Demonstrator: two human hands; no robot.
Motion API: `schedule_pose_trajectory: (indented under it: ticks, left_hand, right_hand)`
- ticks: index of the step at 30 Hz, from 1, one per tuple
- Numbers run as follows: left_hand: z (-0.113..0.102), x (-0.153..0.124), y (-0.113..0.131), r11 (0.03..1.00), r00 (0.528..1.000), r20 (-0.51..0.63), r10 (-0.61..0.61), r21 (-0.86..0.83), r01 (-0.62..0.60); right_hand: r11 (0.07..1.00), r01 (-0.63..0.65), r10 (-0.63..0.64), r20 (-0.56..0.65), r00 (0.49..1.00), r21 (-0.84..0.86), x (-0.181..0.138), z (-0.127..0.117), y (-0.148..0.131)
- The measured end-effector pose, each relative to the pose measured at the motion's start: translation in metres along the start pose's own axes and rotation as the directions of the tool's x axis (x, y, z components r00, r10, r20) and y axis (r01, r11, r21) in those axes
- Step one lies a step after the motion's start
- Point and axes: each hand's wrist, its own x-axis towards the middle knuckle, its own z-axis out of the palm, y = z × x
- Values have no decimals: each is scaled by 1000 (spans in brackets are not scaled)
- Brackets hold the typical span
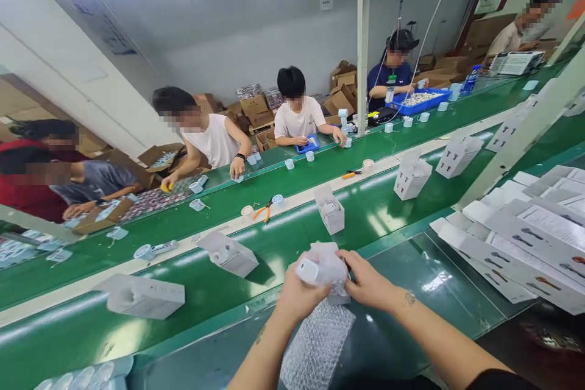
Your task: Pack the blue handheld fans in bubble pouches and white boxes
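Note:
My left hand [297, 295] and my right hand [365, 283] both grip a small white device [308, 270] partly wrapped in a clear bubble-wrap bag [331, 268], held just above the near green bench edge. A stack of bubble-wrap bags [317, 347] lies on the bench directly below my hands. Open white boxes [329, 208] with a device inside ride on the green conveyor belt [274, 256] just beyond.
More open white boxes [227, 253] [141, 295] [411, 177] sit along the belt. Flat printed cartons [525, 237] are piled at my right. Orange pliers [264, 210] lie on the white divider. Several people work across the far belt among cardboard boxes and a blue tray [420, 100].

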Motion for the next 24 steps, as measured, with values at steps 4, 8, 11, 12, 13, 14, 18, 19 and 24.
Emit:
schedule_pose_trajectory:
  ticks: [4, 8, 11, 12, 13, 14, 18, 19, 24]
  left_hand:
    - [34, 6, 19, 977, 991, -134, 20, 212, 9]
    - [45, 13, 31, 879, 989, -125, -85, 458, 133]
    - [35, 16, 38, 841, 986, -56, -155, 516, 161]
    - [30, 16, 41, 837, 986, -17, -166, 526, 150]
    - [25, 15, 43, 836, 985, 35, -172, 533, 127]
    - [20, 14, 44, 839, 980, 102, -170, 537, 90]
    - [5, 6, 37, 824, 952, 273, -138, 565, -43]
    - [4, 4, 32, 811, 954, 269, -134, 583, -51]
    - [12, -4, 2, 789, 976, 196, -92, 612, -48]
  right_hand:
    - [991, 56, -49, -61, 997, 120, 3, 1, 13]
    - [980, 53, -56, 11, 998, 190, 6, -5, 20]
    - [954, 12, -59, 149, 987, 300, 4, -7, 17]
    - [934, 2, -59, 150, 987, 356, 3, -6, 15]
    - [912, 1, -62, 134, 989, 410, 3, -5, 13]
    - [890, 10, -66, 107, 992, 456, 3, -3, 11]
    - [842, 13, -93, 121, 988, 539, 3, -1, 10]
    - [840, 10, -91, 123, 988, 542, 4, -2, 11]
    - [945, 47, -69, 57, 996, 324, 2, -4, 10]
